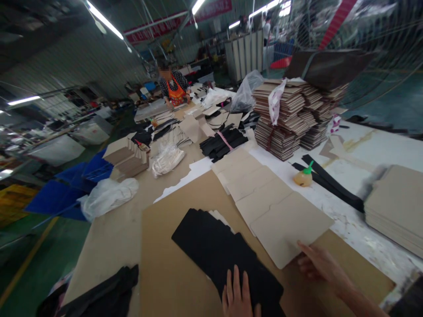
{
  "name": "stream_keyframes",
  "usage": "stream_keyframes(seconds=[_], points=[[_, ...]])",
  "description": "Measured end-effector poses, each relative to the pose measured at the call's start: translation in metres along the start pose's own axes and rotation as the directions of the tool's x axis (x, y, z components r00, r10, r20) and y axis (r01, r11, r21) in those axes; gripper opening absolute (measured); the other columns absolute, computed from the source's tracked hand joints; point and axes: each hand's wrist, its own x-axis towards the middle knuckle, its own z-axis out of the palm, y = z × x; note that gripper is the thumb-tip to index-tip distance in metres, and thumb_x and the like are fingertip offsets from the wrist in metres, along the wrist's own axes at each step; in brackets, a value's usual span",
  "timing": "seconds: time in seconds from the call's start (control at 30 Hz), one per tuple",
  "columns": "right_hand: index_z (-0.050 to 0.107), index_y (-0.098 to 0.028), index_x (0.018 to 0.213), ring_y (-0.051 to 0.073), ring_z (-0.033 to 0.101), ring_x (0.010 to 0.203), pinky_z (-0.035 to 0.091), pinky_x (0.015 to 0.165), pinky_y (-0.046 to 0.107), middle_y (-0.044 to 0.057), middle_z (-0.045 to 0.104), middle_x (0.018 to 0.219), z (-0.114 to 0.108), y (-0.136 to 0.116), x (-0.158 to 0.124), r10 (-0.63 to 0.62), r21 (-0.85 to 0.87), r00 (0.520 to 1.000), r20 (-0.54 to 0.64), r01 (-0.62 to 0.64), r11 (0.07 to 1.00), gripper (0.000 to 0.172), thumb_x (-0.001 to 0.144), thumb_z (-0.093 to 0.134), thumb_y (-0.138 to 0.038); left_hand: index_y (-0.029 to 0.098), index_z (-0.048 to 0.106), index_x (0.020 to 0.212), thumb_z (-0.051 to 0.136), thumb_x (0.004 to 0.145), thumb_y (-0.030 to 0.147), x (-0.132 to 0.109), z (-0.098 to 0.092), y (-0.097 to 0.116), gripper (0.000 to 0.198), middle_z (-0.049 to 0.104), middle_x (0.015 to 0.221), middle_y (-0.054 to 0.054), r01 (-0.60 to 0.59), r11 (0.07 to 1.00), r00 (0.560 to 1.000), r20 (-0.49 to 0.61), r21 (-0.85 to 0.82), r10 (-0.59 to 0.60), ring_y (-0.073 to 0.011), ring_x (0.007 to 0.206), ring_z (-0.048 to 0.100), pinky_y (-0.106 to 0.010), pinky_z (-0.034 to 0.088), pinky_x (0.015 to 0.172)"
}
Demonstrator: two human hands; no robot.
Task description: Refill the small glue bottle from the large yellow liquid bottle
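My left hand (237, 294) lies flat with fingers outstretched on a fanned stack of black sheets (218, 246). A few pale edges (220, 220) peek out beneath that stack. On the right, my right hand (319, 265) is at the near corner of a row of overlapping beige cardboard pieces (280, 211). One digit reaches over the card's edge while the other fingers are loosely bent and slightly blurred; I see no clear grip on the card. Under both rows is a large brown board (172, 264).
A gourd-shaped bottle with green top (303, 177) stands beside black strips (333, 187). Stacked boards rise at right (396, 207) and behind (280, 119). Black pieces (109, 290) lie lower left; plastic bags (110, 198) sit along the left edge. Across the table, a person in an orange apron (176, 91) leans over.
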Motion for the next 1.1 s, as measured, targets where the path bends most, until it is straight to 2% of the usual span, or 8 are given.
stream_keyframes(seconds=[0.1, 0.2, 0.27, 0.37, 0.57, 0.73, 0.97, 1.1], points=[[0.055, -0.024, 0.069, 0.016, 0.054, 0.04, 0.037, 0.042, 0.028, 0.0, 0.06, 0.048, -0.007, 0.013, -0.012, -0.066, -0.222, 0.998, 0.015, 0.067, 0.973, 0.031, 0.078, 0.066, -0.051, 0.023, 0.046, 0.146, 0.064, 0.07, 0.024, -0.012, -0.004, -0.006, 0.079, 0.031, 0.162, -0.009, 0.068, 0.996, 0.994, -0.077, -0.054, -0.072, -0.0378, 0.15, 0.03, -0.062, 0.034, 0.118], [0.062, -0.025, 0.078, 0.02, 0.065, 0.06, 0.045, 0.057, 0.03, 0.001, 0.068, 0.063, 0.013, 0.021, -0.031, -0.276, -0.415, 0.934, 0.226, 0.348, 0.841, 0.022, 0.084, 0.057, -0.046, 0.021, 0.039, 0.15, 0.061, 0.082, 0.036, -0.023, 0.002, -0.016, 0.073, 0.025, 0.165, -0.013, 0.071, 0.99, 0.992, -0.099, -0.123, -0.083, -0.0363, 0.152, 0.026, -0.058, 0.035, 0.119], [0.066, -0.026, 0.098, 0.022, 0.069, 0.077, 0.05, 0.068, 0.032, 0.004, 0.074, 0.085, 0.041, 0.021, -0.043, -0.41, -0.426, 0.843, 0.348, 0.532, 0.731, 0.026, 0.087, 0.05, -0.044, 0.023, 0.034, 0.153, 0.058, 0.087, 0.042, -0.028, 0.011, -0.022, 0.072, 0.022, 0.166, -0.012, 0.042, 0.987, 0.995, -0.088, -0.153, -0.056, -0.0358, 0.152, 0.024, -0.057, 0.037, 0.119], [0.061, -0.021, 0.123, 0.022, 0.068, 0.084, 0.054, 0.079, 0.036, 0.01, 0.07, 0.107, 0.087, 0.017, -0.05, -0.544, -0.374, 0.757, 0.362, 0.652, 0.659, 0.043, 0.086, 0.048, -0.039, 0.025, 0.029, 0.154, 0.059, 0.088, 0.046, -0.032, 0.024, -0.027, 0.076, 0.022, 0.166, -0.014, 0.021, 0.989, 0.993, -0.11, -0.147, -0.037, -0.0368, 0.152, 0.023, -0.058, 0.037, 0.119], [0.066, -0.017, 0.117, 0.025, 0.064, 0.098, 0.052, 0.091, 0.04, 0.014, 0.063, 0.118, 0.128, 0.012, -0.039, -0.608, -0.333, 0.705, 0.366, 0.709, 0.622, 0.042, 0.081, 0.053, -0.036, 0.024, 0.026, 0.155, 0.057, 0.089, 0.047, -0.037, 0.038, -0.03, 0.077, 0.026, 0.165, -0.016, -0.013, 0.993, 0.985, -0.174, -0.113, -0.007, -0.038, 0.151, 0.026, -0.06, 0.041, 0.116], [0.066, -0.02, 0.09, 0.024, 0.063, 0.096, 0.054, 0.089, 0.038, 0.012, 0.061, 0.105, 0.133, 0.023, -0.036, -0.599, -0.292, 0.735, 0.318, 0.677, 0.676, 0.023, 0.075, 0.056, -0.034, 0.023, 0.026, 0.155, 0.057, 0.089, 0.045, -0.041, 0.04, -0.033, 0.077, 0.027, 0.164, -0.016, -0.04, 0.996, 0.978, -0.207, -0.081, 0.023, -0.0382, 0.15, 0.028, -0.058, 0.044, 0.114], [0.065, -0.021, 0.096, 0.023, 0.063, 0.09, 0.055, 0.088, 0.038, 0.011, 0.06, 0.111, 0.132, 0.034, -0.032, -0.508, -0.255, 0.834, 0.214, 0.55, 0.795, 0.035, 0.065, 0.061, -0.037, 0.023, 0.026, 0.155, 0.057, 0.09, 0.045, -0.042, 0.039, -0.033, 0.075, 0.025, 0.165, -0.016, -0.07, 0.994, 0.969, -0.243, -0.086, 0.047, -0.0366, 0.151, 0.027, -0.055, 0.045, 0.114], [0.062, -0.022, 0.069, 0.024, 0.063, 0.078, 0.054, 0.077, 0.035, 0.005, 0.064, 0.078, 0.129, 0.026, -0.025, -0.383, -0.254, 0.885, 0.263, 0.447, 0.858, 0.018, 0.057, 0.065, -0.036, 0.024, 0.026, 0.155, 0.055, 0.091, 0.046, -0.043, 0.037, -0.03, 0.074, 0.02, 0.167, -0.015, -0.049, 0.989, 0.976, -0.217, -0.139, 0.018, -0.0356, 0.152, 0.023, -0.056, 0.042, 0.117]])
